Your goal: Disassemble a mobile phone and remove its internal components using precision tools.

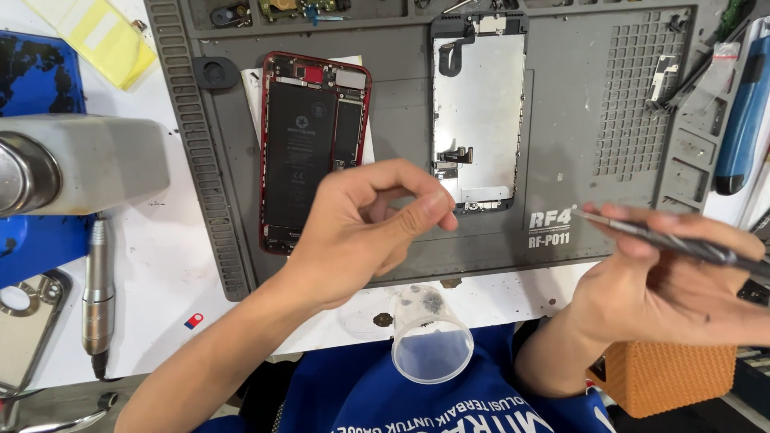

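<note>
My left hand [361,232] hovers over the grey repair mat [561,160], thumb pressed against the curled fingers; nothing shows between them. Just behind it lies an opened red phone [313,152] with its black battery exposed. To the right of the phone, a detached screen assembly [479,120] lies with its metal back plate up. My right hand [666,281] is at the right and grips a slim dark metal tool [642,232], whose tip points left over the mat's lower right corner. The two hands are apart.
A clear plastic cup [431,341] with small dark bits lies tipped at the table's near edge. A large metal cylinder [72,164] and a pen-shaped rotary tool [98,281] sit at the left. A blue-handled screwdriver [742,120] lies far right, an orange block [670,377] below.
</note>
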